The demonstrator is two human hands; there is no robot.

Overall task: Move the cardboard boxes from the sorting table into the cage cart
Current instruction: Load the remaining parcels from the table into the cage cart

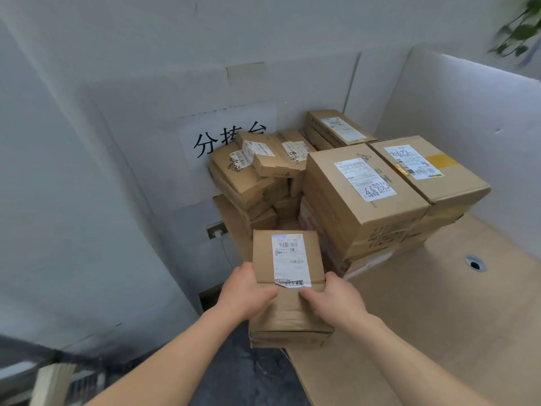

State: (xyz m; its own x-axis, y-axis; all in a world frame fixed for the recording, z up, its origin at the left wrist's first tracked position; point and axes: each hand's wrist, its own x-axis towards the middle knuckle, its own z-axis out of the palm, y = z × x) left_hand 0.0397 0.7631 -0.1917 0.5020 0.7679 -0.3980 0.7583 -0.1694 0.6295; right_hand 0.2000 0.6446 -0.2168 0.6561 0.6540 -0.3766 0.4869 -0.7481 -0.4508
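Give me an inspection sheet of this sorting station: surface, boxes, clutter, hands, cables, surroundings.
Surface: tan sorting table, bare at the near right, with a round grommet hole.
Job's things: held box with a white label, at the table's near left corner; large labelled boxes stacked behind it; smaller boxes heaped loosely by the wall. Cage cart: not seen.
Clutter: nothing seen.
Hands: left hand and right hand grip the held box's sides, thumbs on top.
Cables: thin wire hanging from a wall socket.
Surroundings: grey partition panels, paper sign with characters, plant leaves top right.
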